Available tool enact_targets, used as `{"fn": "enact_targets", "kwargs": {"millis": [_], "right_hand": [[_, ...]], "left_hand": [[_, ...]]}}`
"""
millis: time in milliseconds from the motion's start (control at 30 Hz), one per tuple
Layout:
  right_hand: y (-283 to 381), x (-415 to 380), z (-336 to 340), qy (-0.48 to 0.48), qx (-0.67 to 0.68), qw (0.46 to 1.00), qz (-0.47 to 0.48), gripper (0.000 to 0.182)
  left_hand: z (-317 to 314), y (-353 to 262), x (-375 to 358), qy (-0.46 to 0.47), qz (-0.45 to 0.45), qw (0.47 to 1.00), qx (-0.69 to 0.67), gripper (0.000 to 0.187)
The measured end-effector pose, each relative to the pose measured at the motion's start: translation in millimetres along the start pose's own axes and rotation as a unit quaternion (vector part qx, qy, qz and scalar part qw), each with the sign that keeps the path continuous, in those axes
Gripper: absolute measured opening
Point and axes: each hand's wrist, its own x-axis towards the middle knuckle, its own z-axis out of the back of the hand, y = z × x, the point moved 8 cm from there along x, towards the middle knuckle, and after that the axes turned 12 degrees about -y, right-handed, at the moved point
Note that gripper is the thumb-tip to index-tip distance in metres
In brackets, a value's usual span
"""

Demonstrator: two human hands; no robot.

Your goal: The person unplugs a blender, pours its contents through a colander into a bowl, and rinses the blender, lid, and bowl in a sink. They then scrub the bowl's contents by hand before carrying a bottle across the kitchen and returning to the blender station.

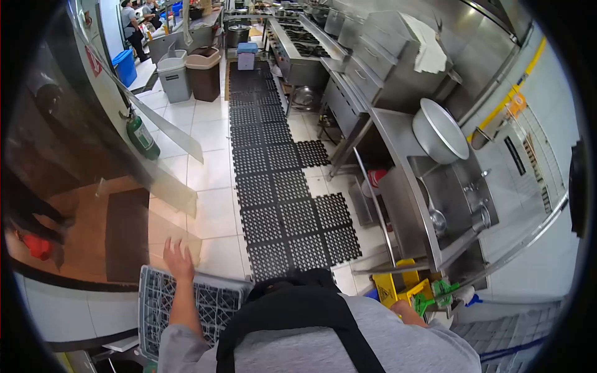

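Note:
My left hand [179, 261] reaches forward with its fingers spread, holding nothing. It is close to the lower end of a clear plastic strip [174, 233] of the door curtain. Below that forearm lies a grey dish rack [219, 301] with a gridded inside. My right hand [404, 309] is low at my right side, mostly hidden by my body, so its fingers do not show well. Nearest to it is a yellow wringer bucket [387, 289], with green cleaning tools [443, 292] just beyond.
Black perforated mats [273, 186] run along the white tiled floor. On the right stand a steel sink [429, 168] with a large metal bowl [441, 132], and a stove [301, 40]. At left are a fire extinguisher [143, 135] and bins [203, 74]. People [132, 28] work far back.

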Motion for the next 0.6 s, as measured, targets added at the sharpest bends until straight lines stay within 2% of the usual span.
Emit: {"fn": "enact_targets", "kwargs": {"millis": [33, 100, 167, 233, 300, 333, 367, 400, 433, 467, 500, 533, 600], "right_hand": [[12, 30, -7, 0.049, -0.025, 0.996, 0.064, 0.046], [50, 58, 35, 0.033, -0.038, 0.994, 0.097, 0.046], [90, 112, 81, 0.018, -0.046, 0.991, 0.121, 0.046], [127, 184, 127, 0.03, -0.018, 0.995, 0.092, 0.044], [162, 256, 179, 0.04, 0.011, 0.998, 0.052, 0.043], [184, 292, 213, 0.046, 0.014, 0.998, 0.035, 0.042], [209, 327, 249, 0.047, 0.012, 0.998, 0.026, 0.041], [242, 358, 297, 0.035, 0.007, 0.998, 0.046, 0.041], [283, 383, 353, -0.007, 0.012, 0.993, 0.113, 0.036], [327, 408, 419, -0.044, 0.015, 0.983, 0.179, 0.032], [366, 409, 492, -0.1, 0.031, 0.985, 0.136, 0.029], [404, 420, 550, -0.145, 0.04, 0.974, 0.169, 0.03], [479, 445, 644, -0.228, 0.094, 0.941, 0.231, 0.02]], "left_hand": [[-23, -18, 33, -0.044, -0.019, 0.999, -0.022, 0.034], [-67, -55, 88, -0.032, -0.029, 0.998, -0.034, 0.033], [-109, -59, 120, -0.025, -0.032, 0.998, -0.042, 0.031], [-178, -42, 111, 0.123, -0.047, 0.991, -0.027, 0.033], [-229, 11, 62, 0.323, 0.108, 0.94, 0.009, 0.037], [-239, 45, 22, 0.381, 0.194, 0.904, 0.006, 0.046], [-246, 77, -26, 0.501, 0.224, 0.829, 0.105, 0.042], [-245, 125, -90, 0.557, 0.274, 0.779, 0.084, 0.041], [-221, 120, -98, 0.608, 0.322, 0.722, 0.069, 0.04], [-190, 110, -93, 0.585, 0.286, 0.743, 0.155, 0.037], [-180, 112, -95, 0.569, 0.365, 0.723, 0.14, 0.036], [-170, 116, -97, 0.549, 0.443, 0.698, 0.124, 0.035], [-177, 130, -101, 0.466, 0.531, 0.697, 0.124, 0.028]]}}
